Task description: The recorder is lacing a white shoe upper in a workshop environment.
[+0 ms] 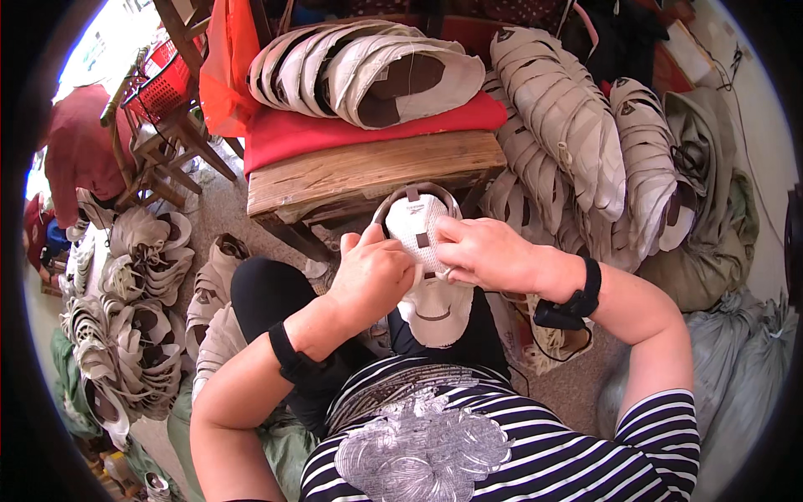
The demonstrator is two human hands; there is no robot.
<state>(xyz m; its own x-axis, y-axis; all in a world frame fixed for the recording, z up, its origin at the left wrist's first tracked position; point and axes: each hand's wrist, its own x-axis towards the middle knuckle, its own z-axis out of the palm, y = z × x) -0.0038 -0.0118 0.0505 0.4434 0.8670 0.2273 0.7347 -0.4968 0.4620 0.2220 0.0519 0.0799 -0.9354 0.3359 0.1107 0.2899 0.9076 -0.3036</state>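
Both hands close on one cream shoe upper point(422, 251), held over the lap just in front of the wooden bench point(368, 171). Her left hand point(372, 276) curls around the piece from its nine o'clock side, fingers wrapped over the edge, thumb up near the curved collar. Her right hand point(485, 253) pinches the fabric from three o'clock, fingertips pressed onto the upper's middle beside a small brown patch. Each wrist wears a black band, and a thin cord trails from the right one.

At twelve o'clock from the hands, a red cushion point(335, 130) lies on the bench, bearing a fanned row of finished uppers point(368, 71). At two o'clock, tall stacks of the same pieces point(577, 134) lean against grey-green sacks point(711, 217). At nine o'clock more uppers lie heaped on the floor point(138, 284), and a further bundle point(213, 293) rests against her dark-trousered knee. At eleven o'clock a red basket point(163, 84) sits on a wooden chair. She wears a black-and-white striped shirt point(435, 435).
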